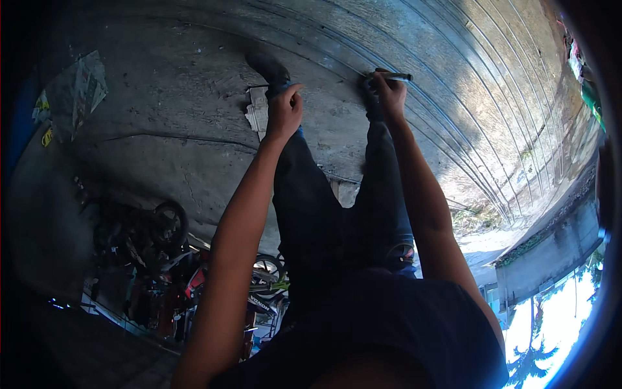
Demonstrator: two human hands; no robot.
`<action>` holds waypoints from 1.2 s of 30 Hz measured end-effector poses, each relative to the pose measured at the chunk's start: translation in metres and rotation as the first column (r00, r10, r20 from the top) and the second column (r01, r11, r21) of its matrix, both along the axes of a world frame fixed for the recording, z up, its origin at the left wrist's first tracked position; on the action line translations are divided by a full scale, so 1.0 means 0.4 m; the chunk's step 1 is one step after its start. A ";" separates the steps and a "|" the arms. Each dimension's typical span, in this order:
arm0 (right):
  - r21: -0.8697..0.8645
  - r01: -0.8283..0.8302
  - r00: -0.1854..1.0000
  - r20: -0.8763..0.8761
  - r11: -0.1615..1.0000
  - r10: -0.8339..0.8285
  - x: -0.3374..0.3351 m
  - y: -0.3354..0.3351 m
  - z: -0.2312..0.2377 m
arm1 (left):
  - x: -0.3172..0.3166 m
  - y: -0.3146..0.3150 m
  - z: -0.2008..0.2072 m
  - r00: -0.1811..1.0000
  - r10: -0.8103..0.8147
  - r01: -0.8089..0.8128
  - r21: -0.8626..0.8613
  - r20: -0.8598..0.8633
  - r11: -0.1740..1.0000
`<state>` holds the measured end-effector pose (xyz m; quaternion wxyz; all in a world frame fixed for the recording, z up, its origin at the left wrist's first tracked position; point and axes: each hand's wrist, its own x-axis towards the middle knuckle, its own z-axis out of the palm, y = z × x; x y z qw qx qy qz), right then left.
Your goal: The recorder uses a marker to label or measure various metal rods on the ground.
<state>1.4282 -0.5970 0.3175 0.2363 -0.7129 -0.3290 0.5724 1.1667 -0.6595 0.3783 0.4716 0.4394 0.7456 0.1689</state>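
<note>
Over my left shin, my left hand (284, 117) is loosely curled, with a gap between thumb and forefinger and nothing visible in it. Farther right, my right hand (391, 98) is closed around a short, dark, bar-shaped tool (400, 76) whose exact kind I cannot make out. That tool points sideways to the right, just above my right foot and close to long thin metal rods (447, 97) on the ground. My dark trousers (311, 194) and left shoe (267, 67) show between and beyond my arms.
Rough concrete ground (188, 104) stretches ahead, with a torn pale cardboard piece (257, 110) by my left foot. A dark cable (175, 136) runs across it. Parked motorcycles (170, 223) stand at lower left. A low concrete wall (551, 249) is at right; a crumpled clear sheet (89, 84) lies far left.
</note>
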 end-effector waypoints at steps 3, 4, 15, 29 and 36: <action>0.008 0.080 0.996 0.030 0.997 -0.080 -0.151 0.050 -0.024 | -0.097 0.088 -0.111 0.993 -0.112 0.113 -0.025 0.050 0.993; 0.024 0.195 0.980 -0.043 0.980 -0.194 -0.189 0.048 -0.056 | -0.120 0.108 -0.160 0.985 -0.159 0.155 0.076 0.060 0.985; 0.014 0.632 0.773 -0.091 0.775 -0.628 -0.466 0.039 -0.378 | -0.325 0.426 -0.548 0.781 -0.609 0.621 0.263 -0.138 0.738; 0.240 0.581 0.813 -0.227 0.778 -0.537 -0.322 0.102 -1.007 | -0.222 0.511 -1.118 0.702 -0.693 0.710 0.242 -0.166 0.661; 0.476 0.367 0.916 -0.034 0.799 -0.400 -0.336 0.136 -1.179 | -0.190 0.467 -1.395 0.636 -0.686 0.718 0.597 -0.353 0.358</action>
